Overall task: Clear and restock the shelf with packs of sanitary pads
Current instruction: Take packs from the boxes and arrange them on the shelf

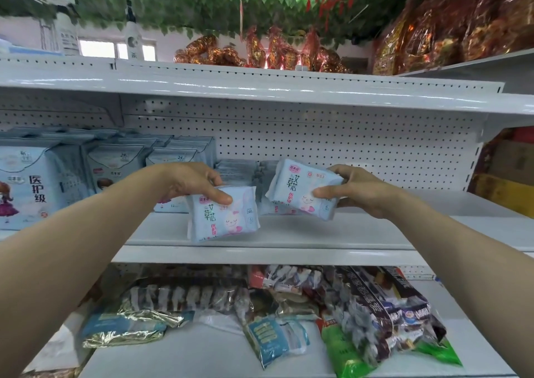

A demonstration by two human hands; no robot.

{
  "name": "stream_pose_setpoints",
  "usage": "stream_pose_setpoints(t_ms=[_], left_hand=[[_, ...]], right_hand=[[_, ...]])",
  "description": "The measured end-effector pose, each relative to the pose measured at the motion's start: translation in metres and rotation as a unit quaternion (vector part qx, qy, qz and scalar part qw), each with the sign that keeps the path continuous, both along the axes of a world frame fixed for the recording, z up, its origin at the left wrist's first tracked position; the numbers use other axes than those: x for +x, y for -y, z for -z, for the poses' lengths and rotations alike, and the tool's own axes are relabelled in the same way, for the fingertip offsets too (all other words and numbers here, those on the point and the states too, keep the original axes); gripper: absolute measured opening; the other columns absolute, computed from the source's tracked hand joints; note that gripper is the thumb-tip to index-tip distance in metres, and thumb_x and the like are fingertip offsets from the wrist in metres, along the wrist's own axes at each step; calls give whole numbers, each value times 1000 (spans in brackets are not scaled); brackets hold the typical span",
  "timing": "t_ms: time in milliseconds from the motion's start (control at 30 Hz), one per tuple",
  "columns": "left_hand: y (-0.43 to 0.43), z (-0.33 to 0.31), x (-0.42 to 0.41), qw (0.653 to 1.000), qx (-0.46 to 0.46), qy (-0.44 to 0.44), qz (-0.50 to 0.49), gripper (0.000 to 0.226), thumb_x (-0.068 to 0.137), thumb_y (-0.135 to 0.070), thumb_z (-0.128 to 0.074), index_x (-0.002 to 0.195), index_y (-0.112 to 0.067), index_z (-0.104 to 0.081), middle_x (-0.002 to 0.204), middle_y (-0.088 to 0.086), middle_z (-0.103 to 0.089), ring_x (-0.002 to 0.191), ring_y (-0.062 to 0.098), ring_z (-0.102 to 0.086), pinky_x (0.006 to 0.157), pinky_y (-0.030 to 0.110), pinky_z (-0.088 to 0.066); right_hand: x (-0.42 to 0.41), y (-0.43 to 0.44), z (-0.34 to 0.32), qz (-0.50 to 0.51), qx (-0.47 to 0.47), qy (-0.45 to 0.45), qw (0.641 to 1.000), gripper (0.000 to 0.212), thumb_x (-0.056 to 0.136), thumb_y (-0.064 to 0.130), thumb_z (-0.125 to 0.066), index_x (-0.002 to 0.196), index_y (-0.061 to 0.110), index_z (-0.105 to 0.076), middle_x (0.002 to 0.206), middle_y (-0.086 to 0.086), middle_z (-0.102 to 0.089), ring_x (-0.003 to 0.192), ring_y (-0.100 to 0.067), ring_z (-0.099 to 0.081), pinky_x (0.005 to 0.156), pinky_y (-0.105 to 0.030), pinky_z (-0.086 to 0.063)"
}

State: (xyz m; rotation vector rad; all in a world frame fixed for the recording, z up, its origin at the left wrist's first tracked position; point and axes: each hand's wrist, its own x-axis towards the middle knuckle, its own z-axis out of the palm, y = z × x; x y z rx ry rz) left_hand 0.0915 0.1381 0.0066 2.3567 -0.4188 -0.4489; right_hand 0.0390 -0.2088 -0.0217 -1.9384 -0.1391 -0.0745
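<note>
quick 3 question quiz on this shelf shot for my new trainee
1. True or false: the left hand grips a pad pack while the right hand is empty.
2. Which is held higher in view? A: left pack. B: right pack.
3. Fill in: the big blue packs stand on the shelf to the ___ of both hands.
Key: 1 false, both grip packs; 2 B; 3 left.
</note>
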Motion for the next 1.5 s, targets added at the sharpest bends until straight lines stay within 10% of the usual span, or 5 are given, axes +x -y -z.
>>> stream_pose_setpoints(t_ms=[767, 900, 1167, 1400, 1500], left_hand=[[17, 16, -5, 938, -310, -155, -16, 122, 25, -29, -104, 132, 3, -56, 119, 22, -69, 86, 29, -74, 67, 41, -62], [12, 21, -4, 930, -333, -153, -18, 113, 28, -28, -104, 131, -15, -60, 129, 14, -67, 110, 30, -68, 90, 48, -58], [18, 18, -12, 927, -352, -96, -86, 54, 83, -1, -70, 130, -24, -57, 124, 12, -69, 103, 28, -68, 65, 37, -62], [17, 24, -15, 919, -357, -85, -142, 39, 82, -1, -75, 112, -17, -55, 117, 13, -72, 92, 24, -73, 66, 35, -62], [17, 25, -21, 914, -369, -100, -137, 77, 52, -10, -94, 119, -11, -57, 107, 14, -75, 86, 26, -75, 64, 36, -63]], right_hand=[[-2, 8, 6, 45, 77, -11, 996, 55, 78, 15, -85, 124, 5, -55, 111, -11, -75, 96, -23, -75, 72, -32, -61], [0, 12, 6, 38, 82, -14, 996, 54, 79, 14, -85, 124, 13, -55, 111, -8, -75, 97, -23, -75, 73, -34, -62], [6, 11, 9, 50, 98, 4, 994, 45, 80, 17, -82, 119, 9, -64, 110, -5, -76, 100, -22, -74, 88, -36, -59], [6, 0, 16, 54, 107, 42, 992, 109, 79, 13, -85, 152, 53, -13, 109, -8, -75, 94, -25, -75, 80, -44, -62], [0, -2, 15, 41, 107, 60, 992, 108, 82, 10, -82, 149, 61, -15, 107, -3, -74, 91, -22, -76, 72, -39, -62]])
